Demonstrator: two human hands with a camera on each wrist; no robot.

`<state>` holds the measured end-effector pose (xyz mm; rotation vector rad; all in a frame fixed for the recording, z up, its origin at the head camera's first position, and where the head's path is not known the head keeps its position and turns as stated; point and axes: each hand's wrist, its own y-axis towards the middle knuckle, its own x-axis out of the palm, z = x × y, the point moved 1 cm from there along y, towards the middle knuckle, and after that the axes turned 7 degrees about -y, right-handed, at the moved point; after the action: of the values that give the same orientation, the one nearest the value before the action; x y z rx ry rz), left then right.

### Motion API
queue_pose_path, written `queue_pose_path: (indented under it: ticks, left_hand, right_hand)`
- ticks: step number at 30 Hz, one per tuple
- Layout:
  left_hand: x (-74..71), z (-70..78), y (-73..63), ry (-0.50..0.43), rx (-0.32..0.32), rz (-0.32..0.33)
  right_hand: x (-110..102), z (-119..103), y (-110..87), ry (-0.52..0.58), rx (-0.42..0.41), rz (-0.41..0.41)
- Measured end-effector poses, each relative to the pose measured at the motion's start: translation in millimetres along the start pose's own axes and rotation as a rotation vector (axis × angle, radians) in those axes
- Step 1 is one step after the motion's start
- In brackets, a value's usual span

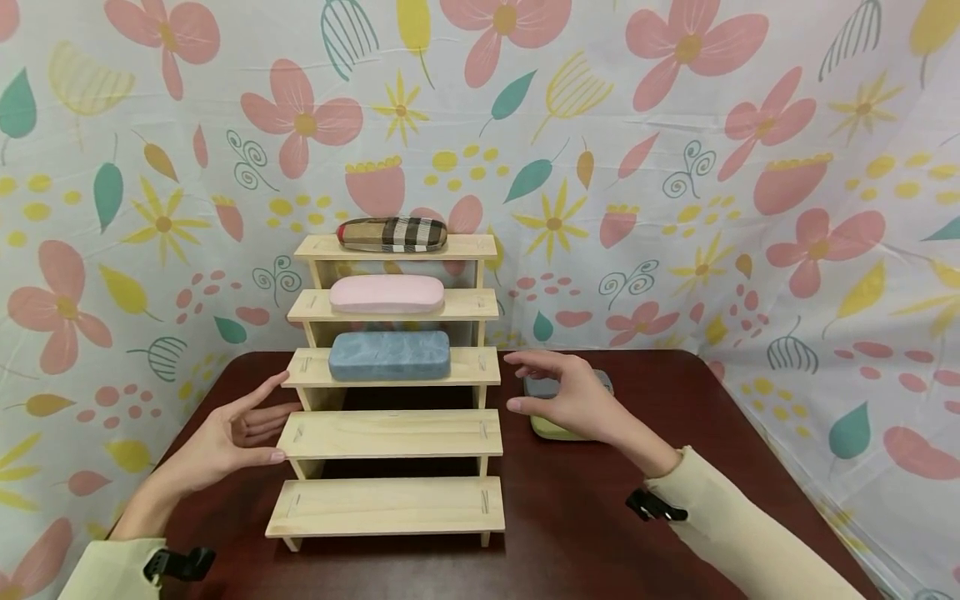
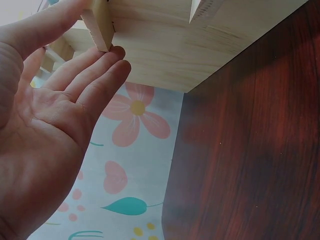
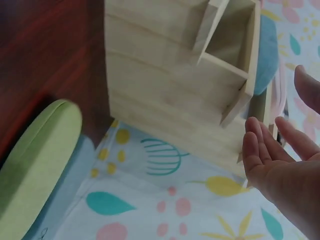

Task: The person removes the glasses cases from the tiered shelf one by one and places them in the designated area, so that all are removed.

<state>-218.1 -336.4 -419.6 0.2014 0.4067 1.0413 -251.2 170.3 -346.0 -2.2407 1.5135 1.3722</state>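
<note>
A stepped wooden stand (image 1: 393,435) rises in the head view. On its top step lies a plaid glasses case (image 1: 393,235), with a pink case (image 1: 387,294) below it and a blue case (image 1: 390,356) on the middle step. My left hand (image 1: 221,437) is at the stand's left side, fingers extended; in the left wrist view its fingertips (image 2: 117,52) touch a step's end. Beside the right end of the middle step, my right hand (image 1: 577,400) hovers with nothing in it, thumb and fingers apart. It partly hides a green case (image 1: 551,428) and a grey-blue case (image 1: 538,387).
The stand and the two cases on its right rest on a dark red-brown table (image 1: 585,517). Flower-printed cloth (image 1: 600,208) hangs behind and along both sides. The two lower steps stick out toward the front.
</note>
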Motion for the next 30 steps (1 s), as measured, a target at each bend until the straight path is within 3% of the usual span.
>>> queue_pose_path:
  ticks: [10, 19, 30]
  left_hand:
    - [-0.8, -1.5, -0.5, 0.041, -0.03, 0.018]
    - [-2.1, -2.3, -0.5, 0.044, -0.056, 0.02]
    - [-1.1, -0.1, 0.1, 0.015, -0.032, 0.006]
  right_hand:
    - [10.6, -14.7, 28.2, 0.04, -0.068, -0.008]
    - [21.7, -22.7, 50.9, 0.033, -0.069, -0.021]
    - [35.8, -33.6, 72.5, 0.041, -0.045, -0.071]
